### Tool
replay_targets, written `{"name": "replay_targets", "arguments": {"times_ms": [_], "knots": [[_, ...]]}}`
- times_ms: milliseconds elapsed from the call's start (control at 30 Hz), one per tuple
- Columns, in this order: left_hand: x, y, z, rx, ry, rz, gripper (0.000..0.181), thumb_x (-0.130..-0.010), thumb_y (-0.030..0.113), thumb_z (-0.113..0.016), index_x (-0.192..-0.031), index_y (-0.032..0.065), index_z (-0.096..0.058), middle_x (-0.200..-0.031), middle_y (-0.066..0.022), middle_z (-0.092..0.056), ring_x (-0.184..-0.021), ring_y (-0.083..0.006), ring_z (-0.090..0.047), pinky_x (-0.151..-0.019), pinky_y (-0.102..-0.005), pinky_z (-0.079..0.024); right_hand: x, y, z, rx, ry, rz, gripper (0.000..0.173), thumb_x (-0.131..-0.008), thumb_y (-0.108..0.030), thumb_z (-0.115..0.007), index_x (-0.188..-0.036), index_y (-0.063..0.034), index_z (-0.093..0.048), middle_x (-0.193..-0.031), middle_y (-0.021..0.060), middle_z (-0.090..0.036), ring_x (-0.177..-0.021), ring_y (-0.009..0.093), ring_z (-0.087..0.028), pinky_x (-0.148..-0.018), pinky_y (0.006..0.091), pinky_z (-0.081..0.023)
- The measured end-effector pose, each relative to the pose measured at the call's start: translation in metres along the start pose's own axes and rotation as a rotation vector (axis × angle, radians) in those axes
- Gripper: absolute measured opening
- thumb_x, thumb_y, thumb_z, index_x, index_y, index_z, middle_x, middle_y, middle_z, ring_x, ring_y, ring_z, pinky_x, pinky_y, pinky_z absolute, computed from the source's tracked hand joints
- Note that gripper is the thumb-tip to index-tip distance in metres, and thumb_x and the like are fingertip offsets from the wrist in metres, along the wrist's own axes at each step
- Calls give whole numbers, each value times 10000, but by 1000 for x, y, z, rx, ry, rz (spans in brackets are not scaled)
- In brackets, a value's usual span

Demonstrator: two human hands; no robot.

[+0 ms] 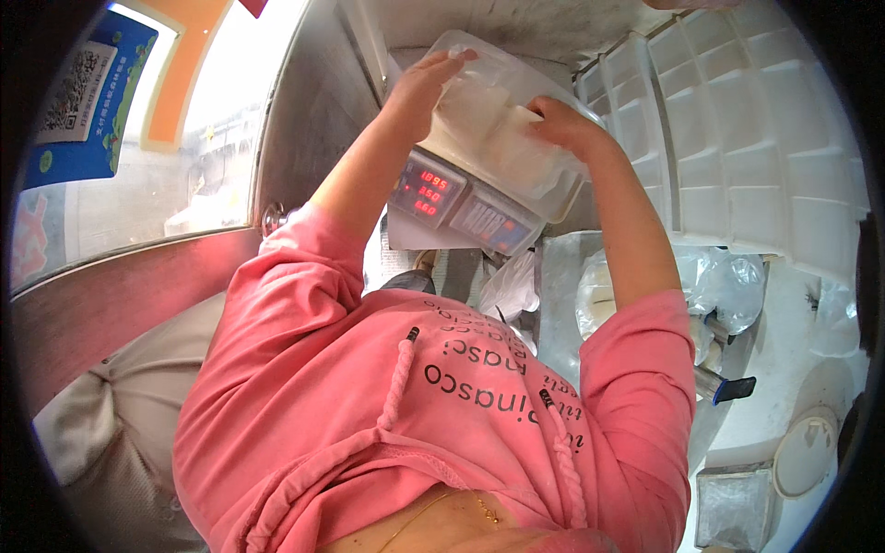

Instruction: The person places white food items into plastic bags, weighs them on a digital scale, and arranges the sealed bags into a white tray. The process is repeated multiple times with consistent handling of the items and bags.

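A translucent plastic tub (477, 48) sits tilted across the view on an electronic scale (477, 204) with a red-lit number display. Inside the tub lie soft, pale, white pieces (484, 117) that look like dough, and a clear plastic bag or film appears to cover part of them. My left hand (429, 86) rests along the tub's left side, its fingers over the rim and pale contents. At the right, my right hand (563, 128) reaches into the tub with curled fingers against the white pieces. Whether those fingers grip anything is hidden.
Stacked white plastic trays (733, 124) rise at the right. Below them, clear plastic bags (726, 283) and a blue-and-black-ended tool (726, 390) lie on a counter. A metal box (733, 508) and round lid (804, 456) stand lower right. A window ledge (138, 269) borders the left.
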State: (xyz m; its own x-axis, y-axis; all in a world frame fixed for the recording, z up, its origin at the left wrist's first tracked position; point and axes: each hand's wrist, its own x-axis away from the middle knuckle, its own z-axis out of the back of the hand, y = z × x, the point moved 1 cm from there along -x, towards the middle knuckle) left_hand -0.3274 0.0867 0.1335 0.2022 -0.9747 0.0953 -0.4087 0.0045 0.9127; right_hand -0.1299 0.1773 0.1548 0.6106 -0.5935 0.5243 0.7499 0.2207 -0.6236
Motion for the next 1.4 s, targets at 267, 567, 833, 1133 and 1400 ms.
{"name": "replay_targets", "arguments": {"times_ms": [267,567,833,1133,1400], "knots": [[-8,-6,2,-801,-258,-319,334,-864,246,-550,-1164,104,-584,-1066,-95,-592,-984,-231,-557,-860,-326,-426,-2,30,-18,619,429,157,355,-792,-282,-597,-1020,-11,-565,-987,207,-616,-914,333,-598,-764,403,-459],[18,59,-35,-307,133,-235,318,-831,303,-584,-952,9,-580,-885,-73,-584,-844,-191,-539,-758,-289,-418,45,-43,4,422,517,317,238,-845,-233,-541,-921,-28,-636,-802,141,-643,-758,309,-609,-686,384,-457],[11,33,-45,-1163,380,-815,362,-821,347,-596,-868,-12,-581,-837,-157,-599,-841,-216,-567,-741,-333,-440,-15,-32,-6,445,479,332,251,-832,-228,-555,-992,-53,-636,-877,130,-660,-780,290,-621,-706,369,-472],[10,41,-32,-380,21,-237,189,-838,184,-579,-745,20,-586,-644,-6,-525,-607,-86,-506,-549,-235,-406,-49,-23,-28,433,260,332,301,-779,-202,-577,-1018,-20,-598,-1031,181,-621,-951,339,-587,-808,412,-465],[11,34,-22,-206,41,-207,165,-840,179,-605,-737,51,-587,-654,12,-539,-586,-65,-448,-531,-215,-343,-30,-42,-43,759,608,227,253,-776,-190,-560,-972,-32,-592,-1041,173,-620,-1011,348,-576,-817,485,-460]]}}
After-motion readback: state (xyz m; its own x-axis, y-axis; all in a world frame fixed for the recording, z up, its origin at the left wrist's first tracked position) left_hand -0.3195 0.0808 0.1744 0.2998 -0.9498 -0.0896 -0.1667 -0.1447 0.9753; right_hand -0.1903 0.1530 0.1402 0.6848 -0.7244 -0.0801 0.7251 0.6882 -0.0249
